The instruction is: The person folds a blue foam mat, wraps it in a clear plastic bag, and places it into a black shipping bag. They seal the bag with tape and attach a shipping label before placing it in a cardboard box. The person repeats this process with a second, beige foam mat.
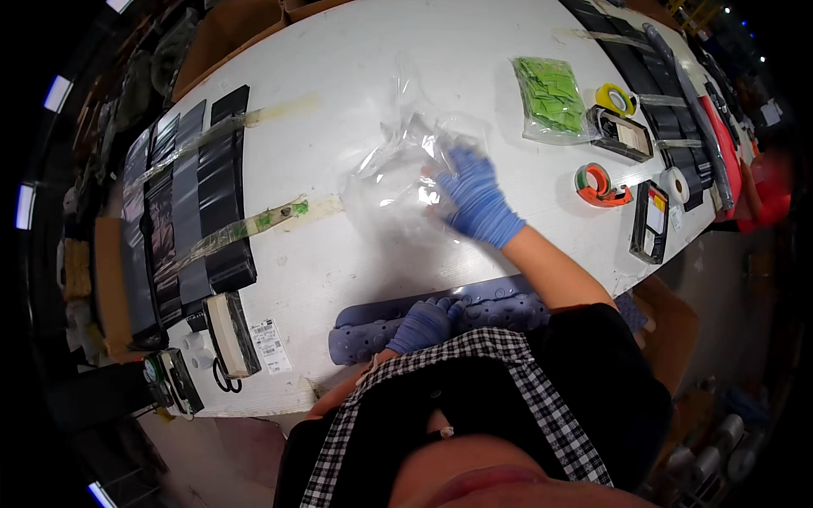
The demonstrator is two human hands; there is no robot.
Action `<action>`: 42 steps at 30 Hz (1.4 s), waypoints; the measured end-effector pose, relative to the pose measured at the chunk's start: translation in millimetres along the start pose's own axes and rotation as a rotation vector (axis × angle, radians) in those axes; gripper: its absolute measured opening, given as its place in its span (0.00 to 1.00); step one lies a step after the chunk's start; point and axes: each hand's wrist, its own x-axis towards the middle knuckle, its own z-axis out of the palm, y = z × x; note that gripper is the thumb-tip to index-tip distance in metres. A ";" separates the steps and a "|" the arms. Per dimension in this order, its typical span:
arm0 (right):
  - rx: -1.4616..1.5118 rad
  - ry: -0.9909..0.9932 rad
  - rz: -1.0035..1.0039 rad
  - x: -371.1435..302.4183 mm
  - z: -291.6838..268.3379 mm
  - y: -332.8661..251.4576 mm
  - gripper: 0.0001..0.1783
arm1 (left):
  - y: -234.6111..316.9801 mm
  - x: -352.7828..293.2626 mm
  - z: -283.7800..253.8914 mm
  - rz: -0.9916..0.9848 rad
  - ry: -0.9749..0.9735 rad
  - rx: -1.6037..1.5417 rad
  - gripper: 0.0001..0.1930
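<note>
Fingers (465, 169) against clear, crinkled plastic (391, 184).

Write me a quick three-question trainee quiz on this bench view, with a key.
1. Which hand lies on the rolled blue-grey mat?
2. True or false: the bag of green pieces lies to the right of the clear plastic film.
3. Nearest to the right hand is: a) the orange tape dispenser; b) the clear plastic film; c) the white label.

Key: 1. The left hand. 2. True. 3. b.
</note>
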 end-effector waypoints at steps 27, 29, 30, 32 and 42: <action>-0.038 -0.027 0.120 -39.2 50.3 20.1 0.29 | -10.6 12.0 10.7 0.073 0.180 -0.064 0.20; -0.114 -0.464 0.166 -30.2 57.3 -19.6 0.44 | -13.3 13.5 11.5 0.066 0.159 -0.065 0.20; -0.303 -0.801 0.098 -28.0 68.2 -34.2 0.43 | -14.6 15.3 11.9 0.084 0.182 -0.072 0.21; -0.097 -0.747 -0.022 -39.6 50.6 -47.2 0.36 | -15.0 13.8 12.0 0.106 0.228 -0.091 0.22; 0.100 -0.838 -0.079 -62.6 24.6 -11.3 0.21 | -15.8 17.5 3.6 0.173 0.371 -0.105 0.19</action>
